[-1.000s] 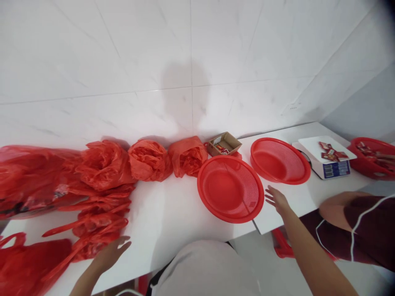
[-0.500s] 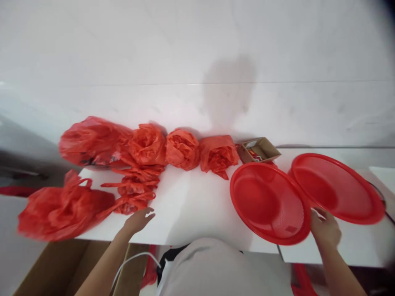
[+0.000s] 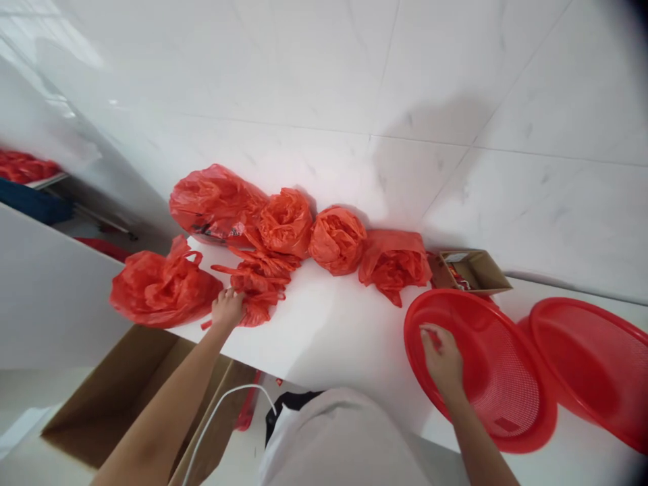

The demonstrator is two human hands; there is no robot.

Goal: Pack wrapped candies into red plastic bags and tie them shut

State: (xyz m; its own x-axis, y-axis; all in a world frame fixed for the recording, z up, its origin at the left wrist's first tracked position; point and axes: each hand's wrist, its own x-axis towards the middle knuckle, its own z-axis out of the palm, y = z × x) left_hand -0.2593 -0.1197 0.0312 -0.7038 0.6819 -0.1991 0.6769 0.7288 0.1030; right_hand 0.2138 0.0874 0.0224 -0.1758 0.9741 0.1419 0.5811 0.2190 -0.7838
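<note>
My left hand (image 3: pixel 227 309) is closed on the near end of a bundle of small red plastic bags (image 3: pixel 260 280); the fingertips are partly hidden. Just left of it sits a larger knotted red plastic bag (image 3: pixel 165 287). My right hand (image 3: pixel 443 361) is over the left red plastic basket (image 3: pixel 480 351), its fingers loosely bent with a gap between them and nothing visible inside. A second red basket (image 3: pixel 577 358) stands against the first one's right side, cut off by the view's edge.
Along the wall stand several full red plastic bags (image 3: pixel 338 239) and a small open cardboard box (image 3: pixel 476 270) with small red items inside. A large open cardboard carton (image 3: pixel 121 385) is below the table's left front edge. A white cable (image 3: pixel 217 408) runs beside my body.
The view has turned left. My left hand has moved forward onto the small red bags. My right hand has left the place between the baskets and moved left over the first one.
</note>
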